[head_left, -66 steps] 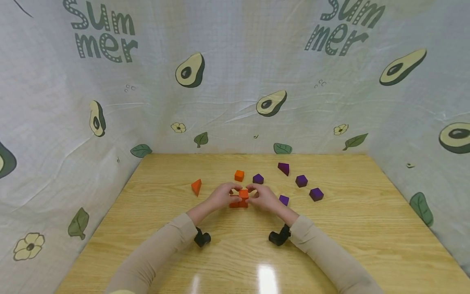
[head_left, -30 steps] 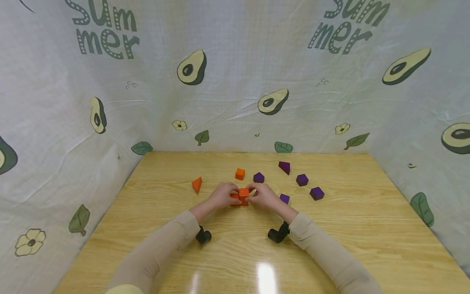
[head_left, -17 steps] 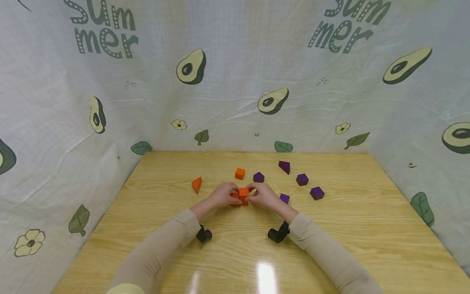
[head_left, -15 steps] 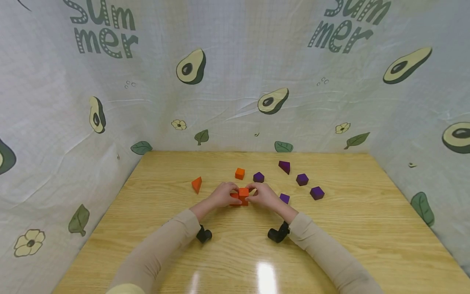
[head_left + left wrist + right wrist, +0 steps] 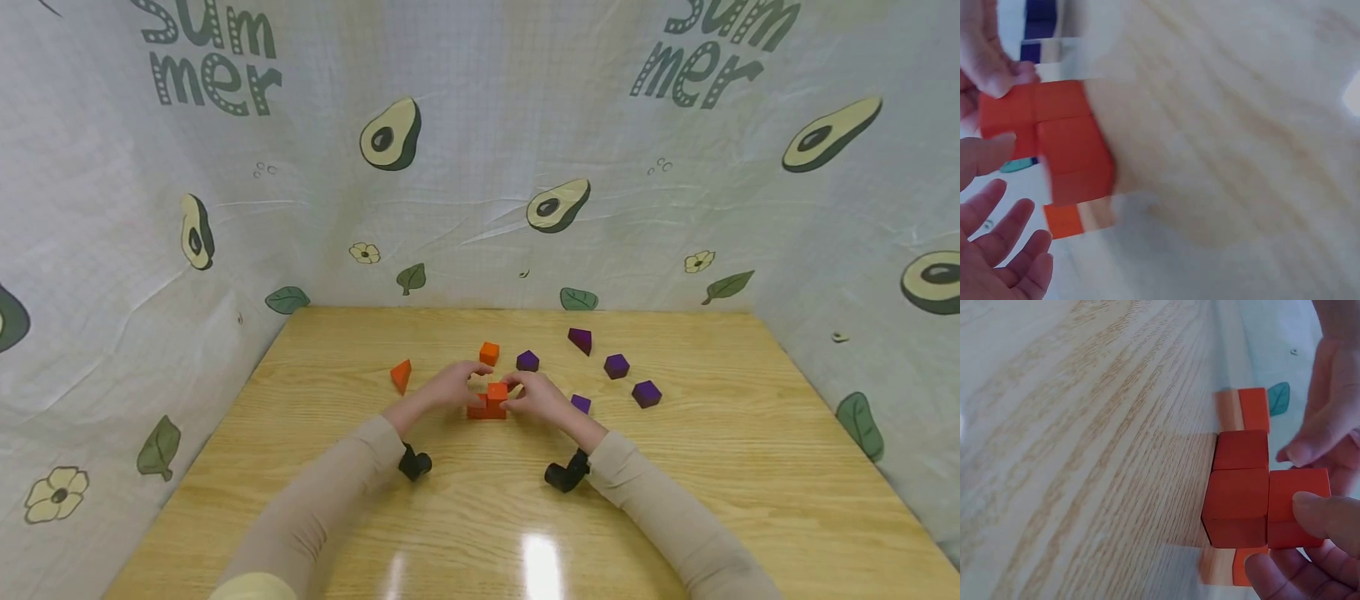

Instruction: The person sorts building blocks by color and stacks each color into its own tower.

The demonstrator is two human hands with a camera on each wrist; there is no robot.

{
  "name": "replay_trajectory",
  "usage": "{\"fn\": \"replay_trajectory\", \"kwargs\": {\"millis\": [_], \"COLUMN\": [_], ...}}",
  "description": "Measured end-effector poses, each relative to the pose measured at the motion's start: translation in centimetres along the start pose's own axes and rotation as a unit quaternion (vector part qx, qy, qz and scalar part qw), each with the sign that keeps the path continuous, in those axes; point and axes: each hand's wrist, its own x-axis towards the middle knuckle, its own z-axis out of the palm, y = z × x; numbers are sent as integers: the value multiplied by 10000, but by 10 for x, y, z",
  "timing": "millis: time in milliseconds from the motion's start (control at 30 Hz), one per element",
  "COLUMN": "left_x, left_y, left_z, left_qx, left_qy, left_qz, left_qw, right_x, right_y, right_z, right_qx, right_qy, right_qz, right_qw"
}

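Two red cubes sit side by side on the wooden table, and a third red cube rests on top of the right one. My right hand pinches this upper cube; in the right wrist view its thumb lies on one face, with the fingers around the far side. My left hand is beside the stack on the left, its thumb and fingers spread apart. The left wrist view shows the left thumb overlapping the upper cube's edge and the other left fingers spread loosely.
An orange cube lies behind the stack and an orange triangular block to the left. Several purple blocks are scattered behind and right of my right hand. A patterned cloth hangs around the table.
My left hand has let go of the red stack and drawn a little left, its fingers spreading and uncovering more of the left lower cube. The right hand stays on the upper cube.
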Motion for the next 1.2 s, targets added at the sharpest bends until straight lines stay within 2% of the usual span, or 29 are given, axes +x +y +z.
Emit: {"fn": "replay_trajectory", "kwargs": {"millis": [133,233,367,467,600,633,700,767,833,933,1033,1200], "left_x": [5,13,30,40,48,49,49,50,50,50,50,50], "left_y": [3,1,-3,-5,-8,-10,-14,-17,-18,-17,-15,-12], "left_z": [-15,-20,-17,-13,-7,-6,-3,0,1,2,3,5], "left_qx": [-376,-381,273,924,1595,1716,1833,1837,1778,1923,2029,1474], "left_qy": [228,563,860,905,621,537,414,458,662,1046,1278,1429], "left_qz": [-8,29,190,267,179,138,10,-54,-41,56,14,-229], "left_qw": [9990,9977,9957,9912,9851,9836,9822,9819,9818,9757,9708,9784], "right_x": [1,2,0,-2,-2,-1,-1,-1,-1,-2,-3,-3], "right_y": [0,-1,-1,-2,-5,-5,-6,-6,-7,-8,-8,-8], "right_z": [0,0,-3,-5,-4,-3,-2,-1,0,-1,-2,-2], "right_qx": [-89,-28,84,78,47,68,-18,-64,-83,-60,-33,9], "right_qy": [-8,-56,-99,-124,-119,-119,-68,-47,-21,-19,-19,-5], "right_qz": [-51,67,98,-80,-60,70,74,106,100,88,51,68], "right_qw": [9999,10000,9999,9999,9999,9999,9999,9999,9999,9999,10000,10000]}}
